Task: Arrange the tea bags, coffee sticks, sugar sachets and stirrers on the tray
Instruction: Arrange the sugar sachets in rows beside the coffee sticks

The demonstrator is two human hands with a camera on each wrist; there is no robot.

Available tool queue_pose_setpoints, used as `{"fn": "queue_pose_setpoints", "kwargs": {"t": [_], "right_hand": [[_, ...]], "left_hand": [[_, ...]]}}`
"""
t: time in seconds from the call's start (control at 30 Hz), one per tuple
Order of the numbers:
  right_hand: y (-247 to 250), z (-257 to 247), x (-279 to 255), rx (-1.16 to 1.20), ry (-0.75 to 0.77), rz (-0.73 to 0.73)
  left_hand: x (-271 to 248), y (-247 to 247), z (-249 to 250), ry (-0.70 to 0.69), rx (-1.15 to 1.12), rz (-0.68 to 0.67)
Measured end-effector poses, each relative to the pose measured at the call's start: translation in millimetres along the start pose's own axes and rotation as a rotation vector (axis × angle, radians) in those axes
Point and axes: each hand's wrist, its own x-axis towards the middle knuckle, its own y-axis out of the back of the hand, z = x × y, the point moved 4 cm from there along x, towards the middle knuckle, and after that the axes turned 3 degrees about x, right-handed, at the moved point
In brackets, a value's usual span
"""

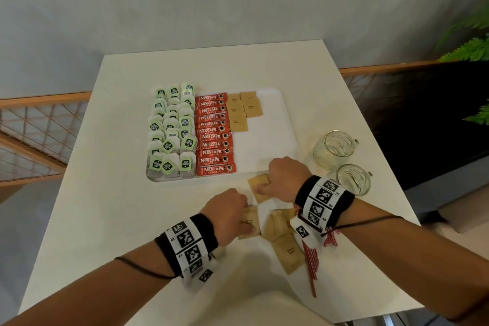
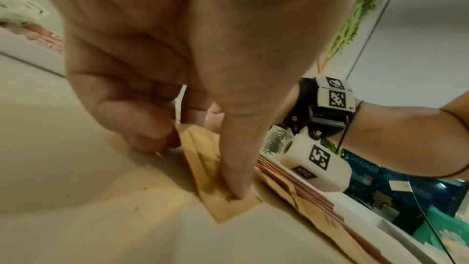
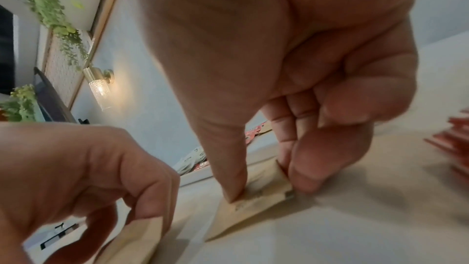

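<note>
From the head view, the tray sits on the white worktop with tea bags filling its left side, coffee sticks in a column beside them, and a few sugar sachets laid at the far end of the next column. More loose brown sachets lie on the worktop near the tray's front edge, with the red stirrers partly under the right wrist. The left hand and right hand each work one sachet. Judging by the open space, the step in hand is lifting sachets to carry on that column; it would go best by raising each flat packet by one edge, then setting it square below the last, touching but not overlapping.

The left wrist view shows what the head view hides: the left fingers are curled at the far edge of the left sachet while the thumb presses its near end down, so it is pinched, though it lies on the worktop.

The right wrist view shows the right fingers and thumb clamped on the right sachet, one end tipped up. It alone shows a wall lamp; two glass jars appear clearly only from the head.
</note>
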Motion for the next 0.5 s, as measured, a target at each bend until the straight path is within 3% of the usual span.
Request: {"fn": "queue_pose_setpoints", "kwargs": {"t": [0.1,0.33,0.5], "right_hand": [[-3.3,1.9,-1.9,0.066,0.004,-0.026],[-4.6,5.8,-2.9,0.218,0.017,-0.05],[11.5,4.2,-15.4,0.439,0.074,0.047]], "left_hand": [[-1.1,3.5,-3.1,-0.005,-0.111,0.027],[1.5,24.5,-18.7,0.101,-0.735,0.152],[-3.3,36.5,-10.8,0.147,-1.043,0.193]]}}
